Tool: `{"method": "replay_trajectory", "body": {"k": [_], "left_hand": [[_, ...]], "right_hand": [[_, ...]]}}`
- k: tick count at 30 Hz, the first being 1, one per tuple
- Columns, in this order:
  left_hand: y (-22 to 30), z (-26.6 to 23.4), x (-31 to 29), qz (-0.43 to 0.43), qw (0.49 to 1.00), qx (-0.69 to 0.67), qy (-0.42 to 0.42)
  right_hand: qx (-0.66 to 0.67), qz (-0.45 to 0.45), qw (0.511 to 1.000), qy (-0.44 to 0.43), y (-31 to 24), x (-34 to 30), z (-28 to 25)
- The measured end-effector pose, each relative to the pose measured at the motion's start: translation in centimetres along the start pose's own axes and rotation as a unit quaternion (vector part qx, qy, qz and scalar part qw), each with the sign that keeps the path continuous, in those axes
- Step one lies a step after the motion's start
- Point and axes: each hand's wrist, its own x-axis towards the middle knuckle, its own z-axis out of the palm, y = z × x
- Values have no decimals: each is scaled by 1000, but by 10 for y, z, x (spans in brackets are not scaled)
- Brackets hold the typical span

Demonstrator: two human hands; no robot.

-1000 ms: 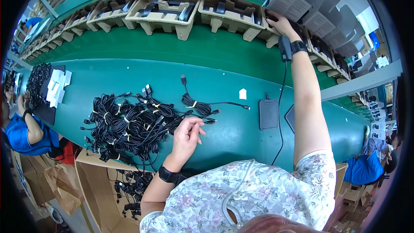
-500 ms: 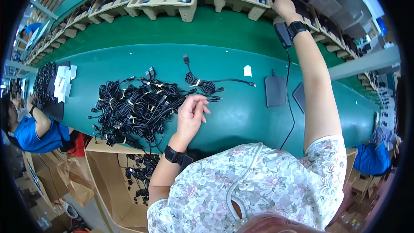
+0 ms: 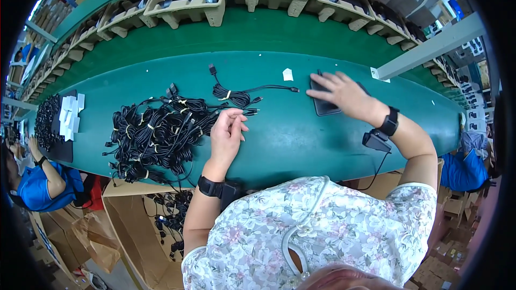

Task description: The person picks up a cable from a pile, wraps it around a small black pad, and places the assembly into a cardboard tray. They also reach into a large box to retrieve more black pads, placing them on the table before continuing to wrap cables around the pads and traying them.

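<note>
My right hand point(image 3: 346, 95) is spread, fingers apart and slightly blurred, over a flat black rectangular pad point(image 3: 326, 109) on the green table; whether it touches the pad I cannot tell. It covers part of a second dark pad beside the first. My left hand point(image 3: 226, 137) holds nothing visible, its fingers loosely bent and apart, at the right edge of a heap of tied black cables point(image 3: 156, 134). Just beyond it lies a single black USB cable point(image 3: 232, 96), coiled and bound with a pale tie, its ends stretched out.
Brown moulded pulp trays point(image 3: 185, 4) with dark parts line the far side. A white paper scrap point(image 3: 288, 74) lies on the table point(image 3: 279, 145). Below its front edge stands a cardboard box point(image 3: 126, 231) with cables. A co-worker in blue point(image 3: 45, 185) sits at left; a metal bar point(image 3: 430, 48) crosses at right.
My right hand has come back from the far trays to the black pads, with nothing seen in it. My left hand stays beside the cable heap. The whole view has shifted slightly.
</note>
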Motion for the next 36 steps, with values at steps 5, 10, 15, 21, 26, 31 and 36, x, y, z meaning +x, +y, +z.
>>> {"method": "replay_trajectory", "body": {"k": [5,10,15,21,26,31,36], "left_hand": [[1,5,-1,6,1000,0,12],[-2,5,0,4,1000,8,24],[-2,3,-2,14,997,66,23],[5,9,0,32,996,78,30],[4,3,-1,21,997,76,22],[4,5,-1,27,996,84,33],[8,2,1,54,992,113,25]], "right_hand": [[17,32,995,-95,9,12,-2],[-52,-17,976,-210,43,46,-1],[166,45,985,-13,91,104,-27],[376,265,811,361,206,169,-12],[481,378,717,334,218,206,8],[234,411,860,194,229,214,26],[34,310,889,335,157,215,11]]}}
